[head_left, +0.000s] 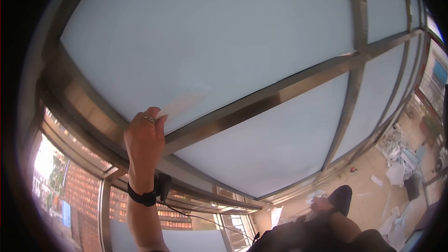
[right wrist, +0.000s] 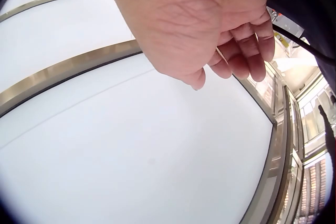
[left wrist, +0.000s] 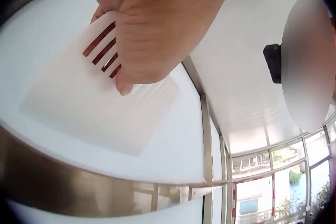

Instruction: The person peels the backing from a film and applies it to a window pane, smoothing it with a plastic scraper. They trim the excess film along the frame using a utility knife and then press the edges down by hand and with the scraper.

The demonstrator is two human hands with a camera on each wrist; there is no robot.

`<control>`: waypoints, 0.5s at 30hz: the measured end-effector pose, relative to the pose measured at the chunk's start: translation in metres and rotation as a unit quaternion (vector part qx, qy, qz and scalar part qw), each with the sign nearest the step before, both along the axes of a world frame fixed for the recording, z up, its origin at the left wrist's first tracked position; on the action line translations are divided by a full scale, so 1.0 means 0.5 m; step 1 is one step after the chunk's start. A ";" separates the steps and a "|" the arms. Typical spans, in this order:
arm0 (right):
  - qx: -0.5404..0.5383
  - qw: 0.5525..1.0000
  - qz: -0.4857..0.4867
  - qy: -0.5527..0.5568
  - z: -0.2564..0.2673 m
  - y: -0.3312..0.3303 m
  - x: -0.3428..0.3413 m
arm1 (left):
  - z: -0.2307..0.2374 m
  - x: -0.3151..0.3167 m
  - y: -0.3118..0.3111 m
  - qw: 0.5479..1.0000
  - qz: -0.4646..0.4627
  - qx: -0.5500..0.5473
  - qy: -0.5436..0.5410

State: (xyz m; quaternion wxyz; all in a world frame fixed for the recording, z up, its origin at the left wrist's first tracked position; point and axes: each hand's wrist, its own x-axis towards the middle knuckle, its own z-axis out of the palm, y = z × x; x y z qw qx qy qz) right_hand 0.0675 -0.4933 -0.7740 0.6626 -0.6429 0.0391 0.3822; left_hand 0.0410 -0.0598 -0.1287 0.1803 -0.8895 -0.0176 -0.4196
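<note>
My left hand (head_left: 145, 133), with a ring on one finger, pinches a thin white plastic scraper (head_left: 181, 104) by its slotted end. In the left wrist view the scraper (left wrist: 86, 98) widens toward its far edge and lies flat over the pale frosted pane (head_left: 210, 32), near the pane's lower left corner. My right hand (head_left: 322, 204) hangs low by my body; in the right wrist view its fingers are loosely curled with nothing between them, in front of another white pane (right wrist: 131, 145).
Brown metal frame bars (head_left: 261, 107) divide the panes. To the left stand windows with a brick wall (head_left: 84, 191) beyond. Crumpled paper scraps (head_left: 401, 158) lie on the tan floor at right. A black cable (head_left: 196, 217) trails from the left wrist camera.
</note>
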 end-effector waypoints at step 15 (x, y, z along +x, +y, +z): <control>0.125 0.946 -0.156 0.257 -0.059 0.007 -0.017 | -0.021 0.159 -0.274 0.994 -0.043 0.102 0.023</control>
